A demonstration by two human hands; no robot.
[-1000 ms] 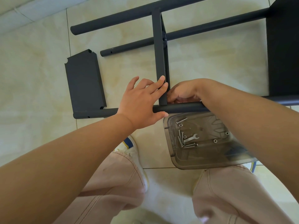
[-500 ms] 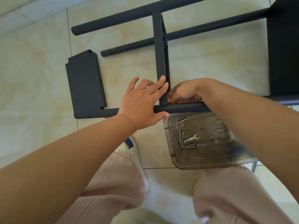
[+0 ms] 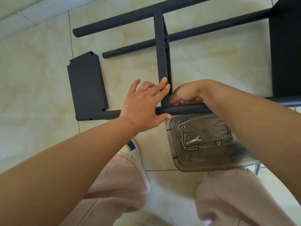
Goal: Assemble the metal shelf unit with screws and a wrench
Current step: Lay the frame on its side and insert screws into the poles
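The dark metal shelf frame lies on its side on the tiled floor. Its near pole (image 3: 187,110) runs left to right, and an upright shelf panel edge (image 3: 161,62) meets it. My left hand (image 3: 143,105) lies over the pole with straight fingers pressed against the panel edge and the thumb under the pole. My right hand (image 3: 185,95) is curled behind the pole, fingertips at the corner where panel and pole meet; what they pinch is hidden. A small wrench (image 3: 194,140) and several screws (image 3: 184,139) lie in a clear tray (image 3: 203,165).
A loose dark shelf panel (image 3: 86,84) lies flat at the left, touching the near pole's end. Two more poles (image 3: 130,17) (image 3: 138,48) run across the back. Another fitted panel (image 3: 285,51) stands at the right. My knees and a shoe (image 3: 133,147) are below.
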